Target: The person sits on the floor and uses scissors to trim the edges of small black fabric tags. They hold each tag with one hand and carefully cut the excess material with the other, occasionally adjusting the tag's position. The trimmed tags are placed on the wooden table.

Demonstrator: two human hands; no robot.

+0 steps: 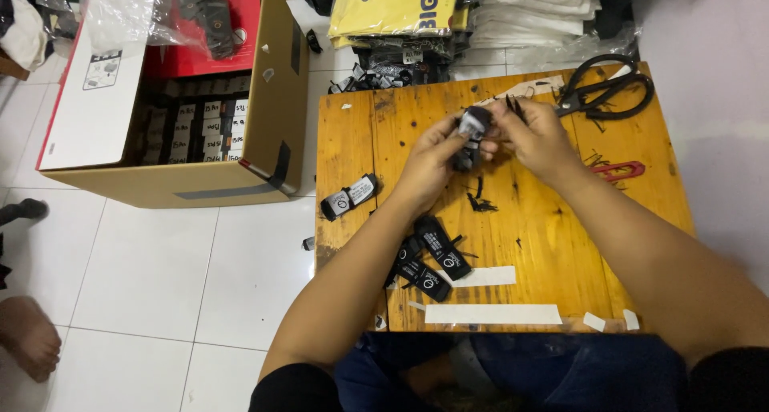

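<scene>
The small black bundle (pixel 473 136) near the tabletop's (pixel 553 252) far edge is showing only in part: fingers of the left hand (pixel 432 160) and right hand (pixel 537 140) are covering its sides, so the grip cannot be judged exactly. The tabletop's near edge is disappearing under the person's lap. The cardboard box (pixel 268 124) off the left edge is being cut by the frame top, and its packed black items (pixel 200 128) are too small to identify. A bare foot (pixel 28 336) is being cropped at the frame's left.
</scene>
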